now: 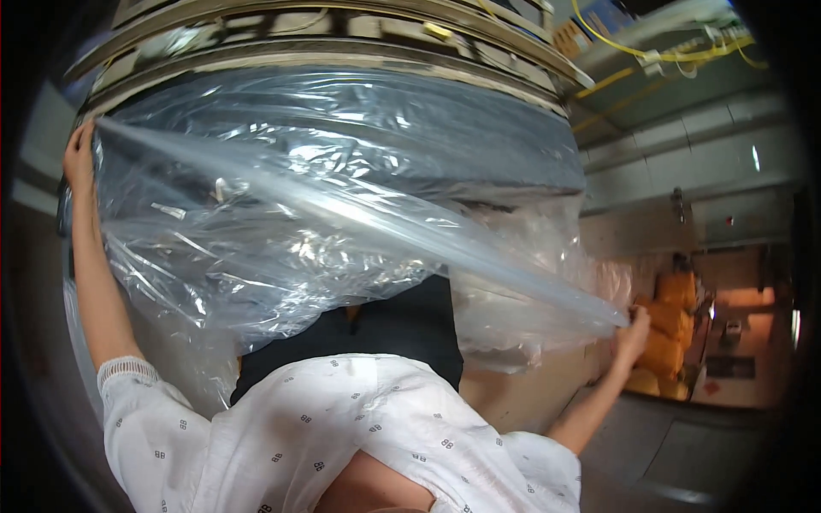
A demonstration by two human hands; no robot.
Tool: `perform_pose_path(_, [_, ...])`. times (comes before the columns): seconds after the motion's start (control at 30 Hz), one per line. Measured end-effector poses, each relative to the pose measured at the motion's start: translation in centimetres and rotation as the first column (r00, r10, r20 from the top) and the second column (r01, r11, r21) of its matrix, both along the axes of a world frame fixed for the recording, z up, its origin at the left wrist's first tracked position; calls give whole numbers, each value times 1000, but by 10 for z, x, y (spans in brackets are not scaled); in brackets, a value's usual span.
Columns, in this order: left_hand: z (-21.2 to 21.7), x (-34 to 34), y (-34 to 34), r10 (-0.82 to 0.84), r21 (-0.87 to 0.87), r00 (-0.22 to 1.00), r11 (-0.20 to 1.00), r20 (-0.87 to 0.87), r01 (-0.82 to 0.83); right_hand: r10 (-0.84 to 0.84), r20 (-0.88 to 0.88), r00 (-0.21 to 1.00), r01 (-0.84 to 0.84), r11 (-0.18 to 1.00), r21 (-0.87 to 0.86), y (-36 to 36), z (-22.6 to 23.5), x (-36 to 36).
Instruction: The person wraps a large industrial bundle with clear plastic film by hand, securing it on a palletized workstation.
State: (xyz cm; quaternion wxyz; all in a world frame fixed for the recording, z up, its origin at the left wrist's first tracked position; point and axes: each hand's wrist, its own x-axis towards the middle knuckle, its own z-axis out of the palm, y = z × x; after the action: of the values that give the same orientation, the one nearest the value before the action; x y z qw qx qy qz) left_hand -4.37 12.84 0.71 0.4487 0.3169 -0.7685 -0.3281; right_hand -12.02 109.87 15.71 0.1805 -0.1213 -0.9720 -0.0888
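Note:
A large sheet of clear plastic film [342, 201] stretches diagonally between my two hands. My left hand [79, 154] reaches to the far left and is closed on one corner of the film. Out to the right and nearer, my right hand [633, 335] pinches the film's other end, with the arm spread wide. Between them the edge is pulled into a taut, whitish band. The rest of the film hangs in shiny wrinkles over a dark grey covered block [513, 137] and down its near side, close to my body.
Behind the block runs a frame of long rails [308, 50]. Yellow cables [633, 50] hang at the upper right, above a tiled wall [667, 137]. Several orange-yellow sacks or bundles [667, 333] stand at the right, beyond my right hand. Beige floor [513, 398] shows beside me.

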Motion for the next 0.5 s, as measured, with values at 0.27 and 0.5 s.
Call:
perform_pose_path(0.27, [-23,-9,-44,73,-59,983,996,168,-64,183,-472,862,-494,509,-705,78,129,-128])
perform_pose_path(0.5, [-12,47,-35,118,-125,947,989,299,-84,728,-21,685,-681,650,336,-144,-9,-119])
